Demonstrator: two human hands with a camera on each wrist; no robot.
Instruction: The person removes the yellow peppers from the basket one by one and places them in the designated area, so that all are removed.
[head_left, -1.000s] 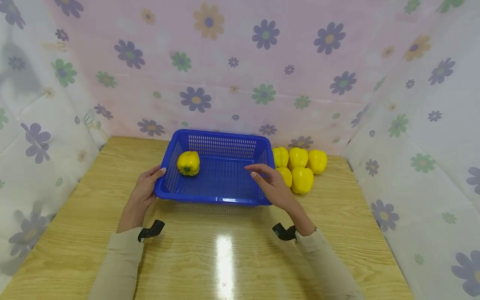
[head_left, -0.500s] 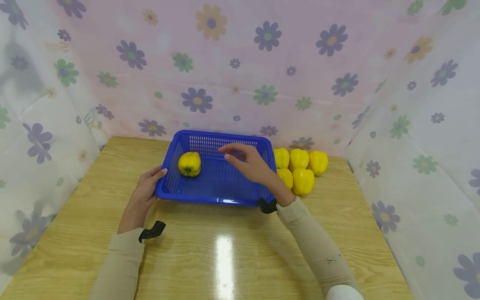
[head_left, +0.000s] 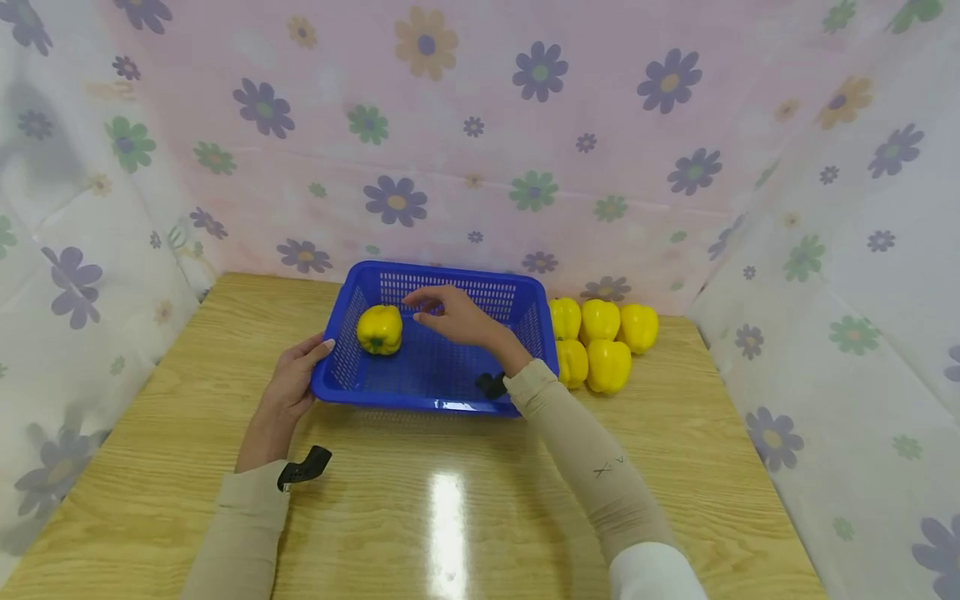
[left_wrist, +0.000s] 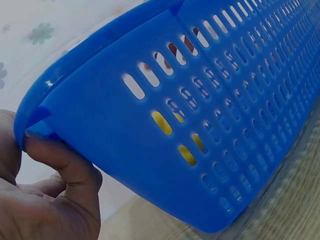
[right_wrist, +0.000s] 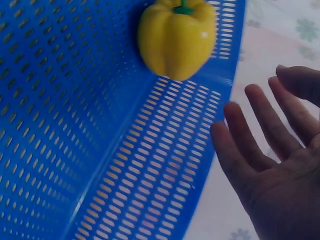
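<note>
A blue plastic basket [head_left: 438, 405] with slotted walls stands on the table. Inside it, near the left end, lies one yellow bell pepper [head_left: 380, 330], its green stem [right_wrist: 183, 7] showing in the right wrist view. My left hand [head_left: 291, 379] grips the basket's left rim, thumb on top; in the left wrist view the fingers [left_wrist: 65, 160] curl under the blue edge. My right hand [head_left: 453, 317] hovers over the basket, just right of the pepper, with bent, parted fingers and nothing held. In the right wrist view those fingers [right_wrist: 260, 125] are spread, apart from the pepper.
Several yellow bell peppers [head_left: 608, 365] sit in two rows against the basket's right side. The wooden table [head_left: 375, 517] ends at a flowered cloth backdrop [head_left: 480, 150] behind and on both sides. Each wrist carries a small black camera [head_left: 303, 468].
My right hand has moved left from the basket's right rim, over the basket, toward the pepper inside. My left hand keeps its grip on the left rim.
</note>
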